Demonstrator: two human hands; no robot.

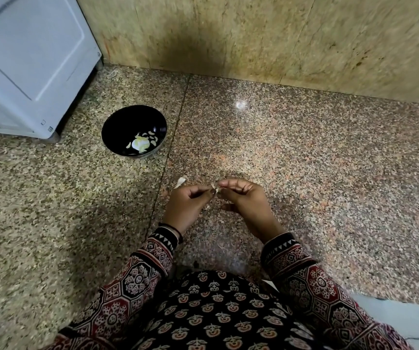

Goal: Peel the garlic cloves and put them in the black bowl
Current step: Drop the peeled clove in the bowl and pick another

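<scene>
Nearest the camera, two patterned sleeves reach forward over the granite floor, on the near side of the black bowl.

The left hand and the right hand meet fingertip to fingertip, nearer than the bowl and to its right. Between them sits a small garlic clove. The fingers of both hands are curled, and the thumb and forefinger of each hand pinch the clove. Only a pale sliver of it shows, so it cannot be told how much skin remains.

A pale loose piece lies on the floor between the left hand and the bowl, close to the hand. Whether it is skin or an unpeeled clove cannot be told.

The black bowl stands on the floor, well apart from the hands. It holds several peeled cloves and a larger whitish piece.

Beyond the bowl and to its left stands a white appliance. A stone wall rises behind the bowl.

Step in hand, as judged: peeling one clove; part of the batch is already deposited.

Next move, as judged:
1. Strip the skin while one hand keeps its pinch on the clove.
2. Let the skin fall clear of the bowl.
3. Carry the bare clove forward and left to the bowl and release it above the opening.
</scene>
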